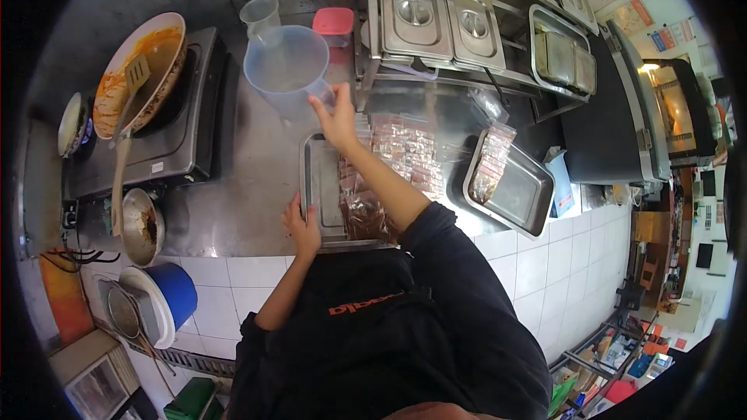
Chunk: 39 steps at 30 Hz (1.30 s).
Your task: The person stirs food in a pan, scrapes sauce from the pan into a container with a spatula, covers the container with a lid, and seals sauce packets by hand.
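My right hand point(334, 118) is closed around the handle of a translucent plastic measuring jug point(286, 66), which is at the back of the steel counter. No contents can be made out in the jug. Lower down, my left hand point(302, 227) grips the left rim of a metal tray point(324, 187), thumb on the inner side and fingers outside. Small clear plastic sachets point(401, 152) with reddish-brown contents lie in rows in and beside this tray, partly hidden by my right forearm.
At left, a large pan point(167, 70) with orange sauce and a slotted turner sits on a stove point(175, 152). A smaller jug point(261, 12) and a pink-lidded container point(333, 23) stand behind. Right are another tray point(529, 194) holding sachets and a rack with lidded steel pans point(416, 19).
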Tool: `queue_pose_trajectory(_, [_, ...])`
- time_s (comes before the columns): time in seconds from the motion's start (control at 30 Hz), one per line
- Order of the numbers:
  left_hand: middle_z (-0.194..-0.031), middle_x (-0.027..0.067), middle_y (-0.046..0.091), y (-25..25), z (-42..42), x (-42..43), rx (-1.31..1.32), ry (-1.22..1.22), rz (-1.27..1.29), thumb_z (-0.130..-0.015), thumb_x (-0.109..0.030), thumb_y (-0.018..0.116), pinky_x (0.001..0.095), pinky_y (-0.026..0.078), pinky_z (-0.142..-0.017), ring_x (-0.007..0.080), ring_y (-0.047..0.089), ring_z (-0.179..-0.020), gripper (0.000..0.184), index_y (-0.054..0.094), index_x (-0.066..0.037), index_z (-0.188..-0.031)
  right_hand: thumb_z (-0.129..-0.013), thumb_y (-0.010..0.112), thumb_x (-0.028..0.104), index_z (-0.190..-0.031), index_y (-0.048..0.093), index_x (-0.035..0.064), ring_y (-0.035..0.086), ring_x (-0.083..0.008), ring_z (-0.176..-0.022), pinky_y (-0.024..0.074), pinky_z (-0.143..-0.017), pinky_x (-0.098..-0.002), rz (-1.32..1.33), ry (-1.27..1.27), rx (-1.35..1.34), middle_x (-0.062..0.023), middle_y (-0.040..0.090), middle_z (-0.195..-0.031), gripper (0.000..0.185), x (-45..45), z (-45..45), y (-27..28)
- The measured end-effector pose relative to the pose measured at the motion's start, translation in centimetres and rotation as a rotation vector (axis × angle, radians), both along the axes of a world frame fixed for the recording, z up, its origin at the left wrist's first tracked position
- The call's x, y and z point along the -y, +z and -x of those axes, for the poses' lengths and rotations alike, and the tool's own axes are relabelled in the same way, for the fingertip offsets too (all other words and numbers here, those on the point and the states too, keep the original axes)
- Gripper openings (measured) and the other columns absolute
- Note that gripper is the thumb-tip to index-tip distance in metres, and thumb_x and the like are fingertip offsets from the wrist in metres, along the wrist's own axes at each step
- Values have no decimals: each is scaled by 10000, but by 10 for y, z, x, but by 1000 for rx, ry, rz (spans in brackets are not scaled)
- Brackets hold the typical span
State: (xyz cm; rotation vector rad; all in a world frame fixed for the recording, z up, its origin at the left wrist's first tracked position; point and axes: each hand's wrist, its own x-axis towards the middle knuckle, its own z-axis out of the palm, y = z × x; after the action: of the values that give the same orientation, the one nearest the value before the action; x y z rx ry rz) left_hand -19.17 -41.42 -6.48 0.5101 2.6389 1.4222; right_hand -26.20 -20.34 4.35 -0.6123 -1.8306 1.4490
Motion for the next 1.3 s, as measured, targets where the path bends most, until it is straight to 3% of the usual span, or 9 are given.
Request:
queue_pose_trajectory(0.1, [-1087,127,528,2,7,-4,-21,-74,16,-842,-219,574,419,312,-929,316,456,-1041,378,552,-47,-1178,-814,657,169,-1039,429,0,585,-323,-844,451,-749,-367,-93,-17,43,-181,592,-889,362,-4,-21,1])
queue_pose_trajectory(0.17, [-1042,132,539,5,26,2,36,-221,-24,-852,-231,586,396,361,-884,314,489,-1004,299,605,-22,-1065,-793,654,124,-1016,477,-10,574,-334,-859,447,-747,-393,-576,-83,2,-170,590,-902,315,-11,-68,17])
queue_pose_trajectory(0.27, [-989,128,552,36,39,-1,-155,-202,9,-848,-210,600,369,400,-801,285,528,-908,216,628,-4,-907,-767,651,109,-836,611,7,611,-315,-794,482,-713,-382,-288,-88,359,-152,608,-815,129,-32,-172,11])
queue_pose_trajectory(0.43, [-809,84,578,71,19,-41,-113,-476,61,-810,-167,633,364,416,-707,275,537,-755,163,598,-20,-871,-745,689,167,-851,624,21,623,-300,-737,495,-644,-364,-102,-77,771,-142,626,-813,192,-30,-276,-9])
queue_pose_trajectory(0.7, [-845,78,631,71,-1,-70,353,-571,269,-804,-102,629,280,444,-693,154,572,-724,172,607,-38,-962,-712,721,199,-1007,559,46,538,-348,-844,427,-704,-420,-521,-45,529,-149,546,-899,370,8,-232,-23])
queue_pose_trajectory(0.77, [-862,73,638,55,2,-66,515,-724,-81,-830,-88,597,264,446,-709,127,577,-771,178,622,-51,-1002,-713,722,179,-1025,556,49,545,-335,-841,424,-715,-425,-317,92,550,-129,557,-867,376,11,-220,-31])
queue_pose_trajectory(0.93, [-885,81,637,47,11,-78,307,-698,-81,-835,-70,579,269,455,-721,158,594,-793,181,628,-42,-1007,-743,696,114,-763,643,14,623,-258,-598,484,-571,-337,-80,102,479,-136,640,-697,115,6,-215,-35])
queue_pose_trajectory(1.1, [-917,94,629,49,15,-103,220,-494,27,-791,-110,637,328,472,-725,235,609,-789,230,601,-54,-1010,-736,722,124,-758,630,8,621,-254,-637,493,-608,-346,-34,17,630,-123,631,-726,150,-8,-203,-38])
queue_pose_trajectory(1.3, [-877,91,626,48,21,-103,1,-495,196,-743,-172,699,374,475,-669,281,609,-754,311,551,-79,-1000,-671,755,114,-774,621,24,597,-313,-736,494,-650,-388,-344,-173,545,-138,574,-804,192,-7,-198,-41])
